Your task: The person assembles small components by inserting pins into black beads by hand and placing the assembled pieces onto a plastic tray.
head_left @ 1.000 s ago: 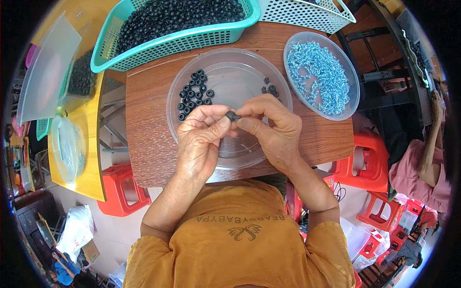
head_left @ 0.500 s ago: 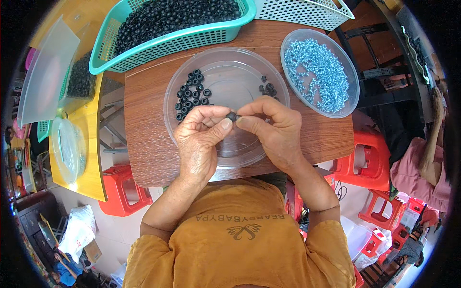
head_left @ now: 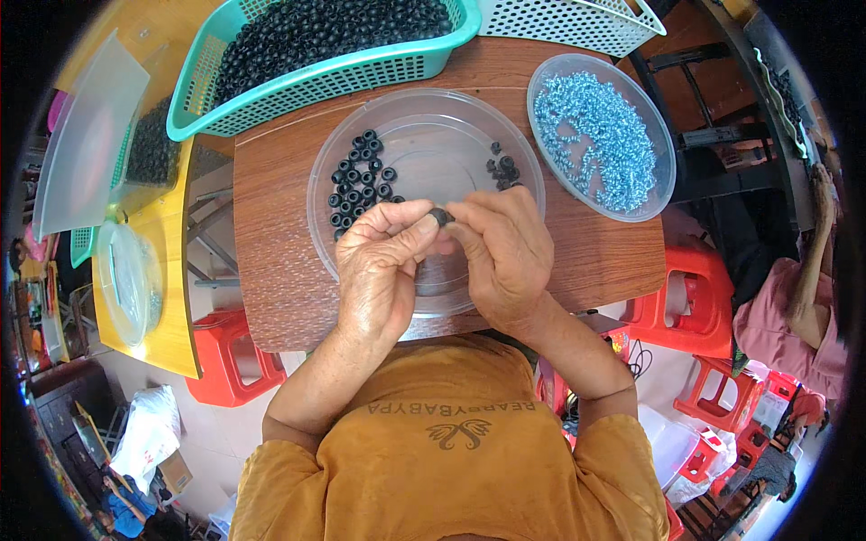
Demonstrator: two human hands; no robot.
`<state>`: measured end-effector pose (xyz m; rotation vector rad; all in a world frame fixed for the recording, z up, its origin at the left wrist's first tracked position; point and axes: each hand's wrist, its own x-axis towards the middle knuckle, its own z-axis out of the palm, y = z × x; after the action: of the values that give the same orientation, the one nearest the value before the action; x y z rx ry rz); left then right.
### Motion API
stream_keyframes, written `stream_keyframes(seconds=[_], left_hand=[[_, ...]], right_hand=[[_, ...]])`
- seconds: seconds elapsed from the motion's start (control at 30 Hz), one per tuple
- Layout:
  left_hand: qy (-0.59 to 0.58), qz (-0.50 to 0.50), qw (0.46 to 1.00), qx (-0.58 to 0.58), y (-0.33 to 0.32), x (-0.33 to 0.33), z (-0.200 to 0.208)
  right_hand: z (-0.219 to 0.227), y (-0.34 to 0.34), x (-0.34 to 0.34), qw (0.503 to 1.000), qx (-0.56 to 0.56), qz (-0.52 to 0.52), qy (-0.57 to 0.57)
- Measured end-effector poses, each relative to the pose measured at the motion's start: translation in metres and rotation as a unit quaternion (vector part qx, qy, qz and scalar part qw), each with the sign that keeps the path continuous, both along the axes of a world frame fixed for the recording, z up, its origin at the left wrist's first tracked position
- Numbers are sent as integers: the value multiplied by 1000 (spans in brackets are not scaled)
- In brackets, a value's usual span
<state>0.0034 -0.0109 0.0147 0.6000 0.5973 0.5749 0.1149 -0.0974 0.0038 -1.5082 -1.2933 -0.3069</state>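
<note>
Over a round clear plastic tray (head_left: 433,135), my two hands meet at one small rounded black plastic part (head_left: 441,216). My left hand (head_left: 379,266) pinches it between thumb and fingers. From the other side, the closed thumb and fingertips of my right hand (head_left: 507,257) grip the same part's edge; a smaller piece between them cannot be made out. Within the tray, several black ring-shaped parts (head_left: 368,178) lie at the left. A small cluster of dark pieces (head_left: 505,169) sits at the right, just beyond my right hand.
A teal basket (head_left: 334,83) heaped with black parts stands at the far left, a white perforated basket (head_left: 577,29) beside it. Right of the tray is a round dish (head_left: 667,171) of shiny light-blue bits. Red stools (head_left: 690,311) flank the wooden table (head_left: 280,261). Another person's arm (head_left: 812,270) shows far right.
My right hand has turned, its fingers curling further around the black part. The part is tilted differently, and my left hand has shifted slightly.
</note>
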Motion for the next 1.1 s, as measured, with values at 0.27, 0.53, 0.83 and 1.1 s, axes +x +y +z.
stream_keyframes(seconds=[0.27,0.53,0.83,1.1], left_hand=[[14,-1,1000,1,1,-3,-5],[8,-31,998,-56,1,-4,-3],[2,-27,997,-66,2,-5,-4],[0,-20,999,-48,-4,-8,-8]], right_hand=[[-2,-3,-1,1000,-9,-7,3],[-2,-6,3,999,11,32,38],[-1,-4,2,999,2,50,21],[-2,-5,-5,1000,-7,9,13]])
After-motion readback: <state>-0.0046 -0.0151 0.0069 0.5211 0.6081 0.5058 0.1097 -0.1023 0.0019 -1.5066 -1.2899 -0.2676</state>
